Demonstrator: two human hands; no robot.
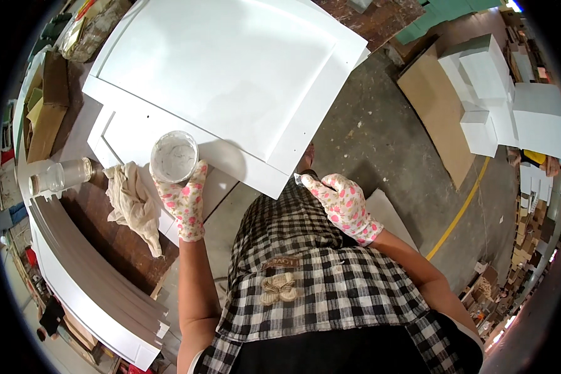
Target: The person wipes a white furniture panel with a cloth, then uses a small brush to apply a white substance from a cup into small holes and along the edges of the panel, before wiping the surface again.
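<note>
My left hand (184,202), in a white glove with pink flowers, holds up a round tub (175,157) from below. Whitish paste coats the inside of the tub. Beneath it lies a white panel (230,68) with a raised frame and small dark holes. My right hand (346,206), gloved alike, is closed in front of my checked apron (287,230), just off the panel's near right corner. A small pale thing shows at its fingertips, too small to name. Beside my left hand, a crumpled beige cloth (132,202) hangs over the brown table edge.
A clear jar (68,174) lies left of the cloth, near an open cardboard box (47,106). Long stacked white strips (100,274) curve along the lower left. On the grey floor (380,131) at right stand white box-like pieces (483,81) by a brown board (439,112).
</note>
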